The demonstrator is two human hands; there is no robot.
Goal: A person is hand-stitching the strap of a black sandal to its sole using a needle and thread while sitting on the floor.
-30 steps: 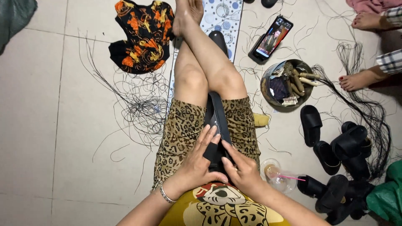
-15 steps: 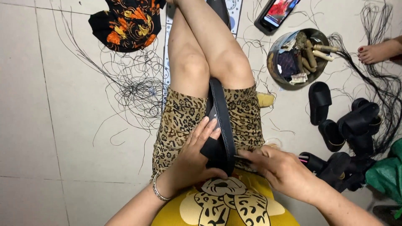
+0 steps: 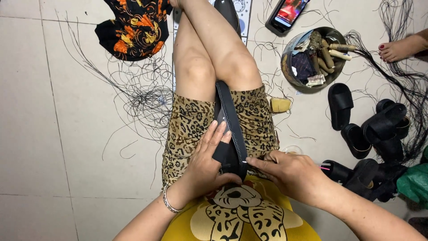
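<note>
A black shoe sole with a strap [image 3: 231, 120] stands on edge between my thighs, on my leopard-print shorts [image 3: 191, 129]. My left hand [image 3: 207, 160] wraps around its near end, fingers flat on the strap's left side. My right hand [image 3: 290, 172] lies on my right thigh, its fingertips pinched against the sole's right edge; whether they hold a needle or thread I cannot tell.
Loose black threads [image 3: 142, 96] litter the tiled floor at left. A black and orange cloth [image 3: 133, 27] lies far left. A round tin of tools [image 3: 314, 58], a phone [image 3: 287, 13] and several black sandals [image 3: 370, 134] lie to the right. Another person's foot [image 3: 399, 47] shows at the right edge.
My right hand has slid off the top of the sole, down to its right side. The view has tilted toward my lap.
</note>
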